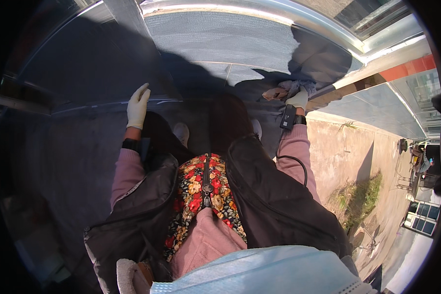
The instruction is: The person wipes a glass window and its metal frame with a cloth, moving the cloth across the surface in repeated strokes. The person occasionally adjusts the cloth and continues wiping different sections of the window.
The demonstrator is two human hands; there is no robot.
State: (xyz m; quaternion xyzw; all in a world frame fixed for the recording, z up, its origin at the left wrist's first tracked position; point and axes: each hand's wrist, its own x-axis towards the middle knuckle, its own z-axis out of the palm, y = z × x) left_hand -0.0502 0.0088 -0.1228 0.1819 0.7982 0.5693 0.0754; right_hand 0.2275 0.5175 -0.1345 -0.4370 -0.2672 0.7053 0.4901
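Observation:
My left hand, in a pale thin glove, reaches forward at the left with nothing in it; its fingers point ahead and the thumb is a little apart. At the right my right hand, gloved alike, is closed on a crumpled cloth, part orange-brown and part grey. The cloth lies against the lower right part of a grey panel, in shadow. The panel is dusty or streaked where sunlight falls on it, and has a silvery metal frame. Whether the cloth presses on the panel, I cannot tell.
Metal frame bars run along the top right. A red and brown strip edges glass panes at the right. Beyond are a concrete yard, a grass patch and a person far off. My shoes stand below the panel.

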